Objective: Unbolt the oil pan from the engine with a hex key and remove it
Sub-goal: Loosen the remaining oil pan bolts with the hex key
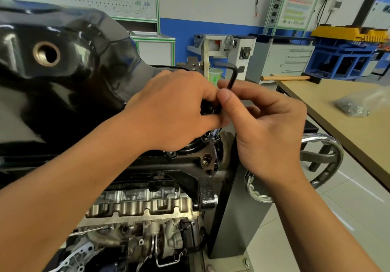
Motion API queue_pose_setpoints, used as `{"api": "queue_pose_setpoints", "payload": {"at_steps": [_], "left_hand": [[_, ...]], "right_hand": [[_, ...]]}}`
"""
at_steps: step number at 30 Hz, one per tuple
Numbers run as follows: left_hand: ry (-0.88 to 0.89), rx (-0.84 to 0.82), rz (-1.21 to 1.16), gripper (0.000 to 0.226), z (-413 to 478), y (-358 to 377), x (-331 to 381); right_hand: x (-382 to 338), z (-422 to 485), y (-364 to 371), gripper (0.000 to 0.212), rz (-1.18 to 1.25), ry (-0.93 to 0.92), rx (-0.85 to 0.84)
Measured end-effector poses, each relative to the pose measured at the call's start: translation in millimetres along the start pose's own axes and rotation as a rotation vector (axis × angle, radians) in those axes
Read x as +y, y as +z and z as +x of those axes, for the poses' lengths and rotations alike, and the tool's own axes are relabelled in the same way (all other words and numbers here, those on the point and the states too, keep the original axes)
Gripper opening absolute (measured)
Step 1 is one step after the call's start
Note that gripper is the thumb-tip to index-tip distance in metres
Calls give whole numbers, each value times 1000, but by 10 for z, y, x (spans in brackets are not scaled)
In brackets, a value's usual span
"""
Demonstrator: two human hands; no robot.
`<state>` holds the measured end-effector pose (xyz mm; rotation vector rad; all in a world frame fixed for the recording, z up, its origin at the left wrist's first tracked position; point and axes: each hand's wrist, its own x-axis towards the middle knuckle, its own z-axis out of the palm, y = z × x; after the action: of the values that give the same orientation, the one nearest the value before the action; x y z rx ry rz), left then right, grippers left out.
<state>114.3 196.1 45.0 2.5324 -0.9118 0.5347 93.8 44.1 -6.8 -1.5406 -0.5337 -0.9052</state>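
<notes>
A tan table (pixel 337 107) is standing on the tiled floor (pixel 316 219) at the right, carrying a wooden-handled hammer (pixel 285 78) at its far end and a clear bag (pixel 356 105) of small metal parts nearer, while a grey stand (pixel 230 219) beside it is holding the engine (pixel 147 204).

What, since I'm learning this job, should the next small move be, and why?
Probably twirl the hex key with the right hand: it pinches the upright shank, and the left hand covers its lower end at the edge of the oil pan.
</notes>
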Motion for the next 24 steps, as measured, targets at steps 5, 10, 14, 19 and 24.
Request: {"api": "queue_pose_setpoints", "payload": {"at_steps": [5,10,14,19,24], "left_hand": [[18,-81,-60,33,19,-33,-19],[-39,54,-41,41,0,24,15],[38,-108,-69,35,21,-33,-15],[21,-63,-156,20,18,-38,13],[-5,-5,-116,37,5,-14,26]], "right_hand": [[7,-14,-2,21,-41,2,-98],[-15,-4,21,15,41,7,37],[-10,9,17,19,-10,0,-27],[-12,-7,19,16,-59,-8,-73],[-34,-11,34,15,-10,6,31]]}}
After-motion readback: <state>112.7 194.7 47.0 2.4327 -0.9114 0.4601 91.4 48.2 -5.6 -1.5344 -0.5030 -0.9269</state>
